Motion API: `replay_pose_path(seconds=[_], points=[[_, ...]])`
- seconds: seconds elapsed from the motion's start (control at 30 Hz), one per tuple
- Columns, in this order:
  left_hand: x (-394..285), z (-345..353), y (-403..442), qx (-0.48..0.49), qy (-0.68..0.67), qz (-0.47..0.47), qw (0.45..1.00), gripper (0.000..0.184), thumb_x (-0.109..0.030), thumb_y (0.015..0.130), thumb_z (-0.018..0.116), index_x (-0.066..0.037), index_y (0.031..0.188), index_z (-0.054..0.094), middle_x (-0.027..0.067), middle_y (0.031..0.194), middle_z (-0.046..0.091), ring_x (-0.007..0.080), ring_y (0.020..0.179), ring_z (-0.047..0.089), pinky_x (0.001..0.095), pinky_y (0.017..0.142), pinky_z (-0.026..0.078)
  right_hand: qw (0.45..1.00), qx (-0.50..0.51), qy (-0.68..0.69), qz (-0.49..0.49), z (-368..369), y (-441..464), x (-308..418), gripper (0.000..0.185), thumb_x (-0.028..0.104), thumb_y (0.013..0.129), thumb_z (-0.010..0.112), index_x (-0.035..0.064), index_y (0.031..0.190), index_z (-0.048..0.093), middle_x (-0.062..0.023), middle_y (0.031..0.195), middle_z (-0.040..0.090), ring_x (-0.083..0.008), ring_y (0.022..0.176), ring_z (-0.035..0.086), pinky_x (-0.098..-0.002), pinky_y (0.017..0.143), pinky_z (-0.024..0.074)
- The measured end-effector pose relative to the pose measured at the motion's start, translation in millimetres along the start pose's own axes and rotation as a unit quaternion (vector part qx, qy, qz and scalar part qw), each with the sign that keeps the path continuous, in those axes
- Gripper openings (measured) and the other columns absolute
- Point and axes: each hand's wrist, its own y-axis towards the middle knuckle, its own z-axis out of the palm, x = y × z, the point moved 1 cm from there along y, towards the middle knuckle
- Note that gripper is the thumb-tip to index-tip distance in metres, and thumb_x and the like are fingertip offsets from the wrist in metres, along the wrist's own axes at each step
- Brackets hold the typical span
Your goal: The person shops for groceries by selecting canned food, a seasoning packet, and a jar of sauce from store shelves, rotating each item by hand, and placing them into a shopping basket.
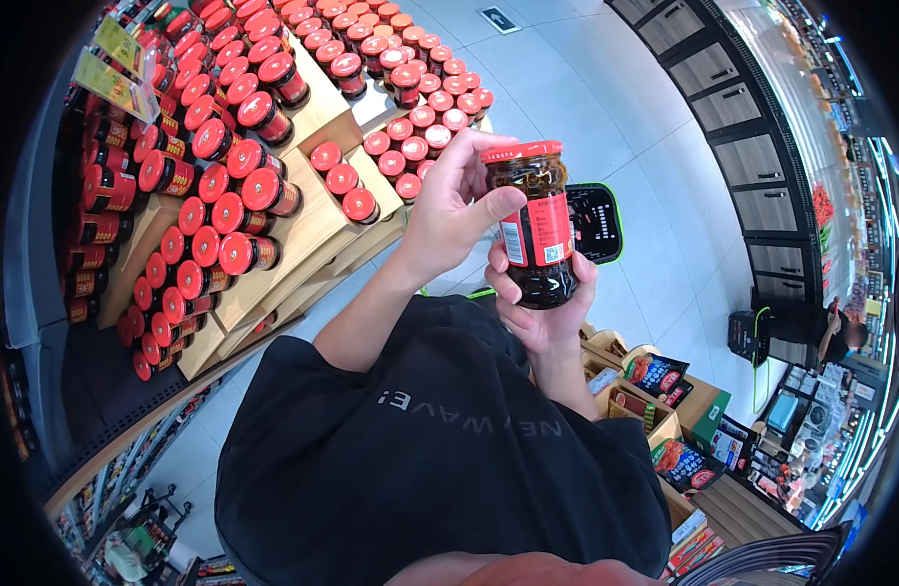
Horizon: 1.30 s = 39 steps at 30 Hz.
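Note:
In front of my chest I hold a glass sauce jar (pixel 542 230) with a red lid, dark contents and a red label showing a barcode and small print. The jar stands nearly upright, tilted slightly. My left hand (pixel 459 200) grips its upper side, thumb across the glass below the lid and fingers behind. Underneath, my right hand (pixel 542 317) is wrapped around the lower part, fingertips on both sides. Some fingers of both hands are hidden behind the jar.
Stepped wooden shelves (pixel 318 249) on the left carry many red-lidded jars (pixel 239 210). Yellow price tags (pixel 117 73) hang there. Behind the jar is a black, green-edged basket (pixel 598 225). Packaged goods (pixel 657 376) stand at the lower right. Another person (pixel 840 334) is at far right.

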Motion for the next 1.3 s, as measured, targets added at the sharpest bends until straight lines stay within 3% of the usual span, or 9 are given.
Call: replay_pose_path(seconds=[0.6, 1.03, 1.1, 1.13, 1.2, 1.23, 1.3], points=[[-1.9, -4.1, 1.8, 0.040, -0.010, -0.039, 0.998, 0.045, -0.024, 0.096, 0.061, 0.000, 0.130, 0.044, 0.0110, 0.120, 0.059, 0.0145, 0.106, 0.058, 0.0310, 0.093, 0.047, 0.960, -0.026, -0.263, -0.090, 10.4, 2.8, 6.2, 0.070, 0.043, 0.087, 0.058, -0.0089, 0.130, 0.038, -0.0255, 0.106, 0.056, -0.0279, 0.079, 0.065, -0.0317, 0.050, 0.0553], [-1.1, -6.4, 2.4, 0.067, -0.030, -0.020, 0.997, 0.047, -0.020, 0.096, 0.058, 0.001, 0.134, 0.041, 0.0136, 0.125, 0.056, 0.0166, 0.112, 0.056, 0.0328, 0.098, 0.043, 0.936, -0.037, -0.334, -0.109, 12.4, 3.3, 11.8, 0.070, 0.036, 0.082, 0.064, -0.0097, 0.129, 0.038, -0.0245, 0.103, 0.059, -0.0279, 0.080, 0.066, -0.0333, 0.050, 0.0567], [-2.8, -6.4, 2.8, 0.073, -0.045, -0.027, 0.996, 0.049, -0.020, 0.096, 0.057, 0.000, 0.136, 0.038, 0.0148, 0.129, 0.054, 0.0181, 0.116, 0.054, 0.0332, 0.100, 0.042, 0.903, -0.067, -0.407, -0.124, 12.8, 3.2, 14.8, 0.072, 0.033, 0.080, 0.068, -0.0105, 0.129, 0.041, -0.0217, 0.104, 0.060, -0.0269, 0.083, 0.066, -0.0360, 0.063, 0.0583], [-2.5, -6.0, 2.3, 0.073, -0.045, -0.027, 0.996, 0.049, -0.020, 0.096, 0.057, 0.000, 0.136, 0.038, 0.0148, 0.129, 0.054, 0.0181, 0.116, 0.054, 0.0332, 0.100, 0.042, 0.903, -0.066, -0.406, -0.124, 8.8, 2.7, 16.4, 0.072, 0.033, 0.080, 0.068, -0.0105, 0.129, 0.041, -0.0217, 0.104, 0.060, -0.0269, 0.083, 0.066, -0.0360, 0.063, 0.0583], [0.7, -4.1, 0.5, 0.041, -0.099, -0.052, 0.993, 0.054, -0.019, 0.094, 0.061, 0.000, 0.138, 0.035, 0.0155, 0.130, 0.052, 0.0192, 0.118, 0.052, 0.0341, 0.102, 0.040, 0.742, -0.132, -0.608, -0.249, 3.6, 3.9, 21.2, 0.072, 0.027, 0.075, 0.074, -0.0101, 0.130, 0.045, -0.0185, 0.108, 0.062, -0.0259, 0.088, 0.065, -0.0370, 0.080, 0.0548], [4.9, -0.1, -1.1, 0.040, -0.099, -0.052, 0.993, 0.054, -0.019, 0.094, 0.061, 0.000, 0.138, 0.035, 0.0155, 0.130, 0.052, 0.0192, 0.118, 0.052, 0.0341, 0.102, 0.040, 0.644, -0.137, -0.701, -0.276, 14.0, 6.2, 23.8, 0.073, 0.016, 0.069, 0.078, -0.0085, 0.130, 0.048, -0.0175, 0.110, 0.062, -0.0282, 0.094, 0.064, -0.0375, 0.090, 0.0489], [16.2, 6.5, -4.8, -0.027, -0.121, -0.022, 0.992, 0.058, -0.018, 0.091, 0.066, -0.001, 0.137, 0.034, 0.0148, 0.129, 0.052, 0.0189, 0.117, 0.053, 0.0343, 0.101, 0.041, 0.466, -0.103, -0.822, -0.310, 20.0, 11.1, 27.1, 0.072, 0.010, 0.065, 0.079, -0.0059, 0.129, 0.051, -0.0186, 0.111, 0.061, -0.0310, 0.095, 0.062, -0.0380, 0.087, 0.0496]])
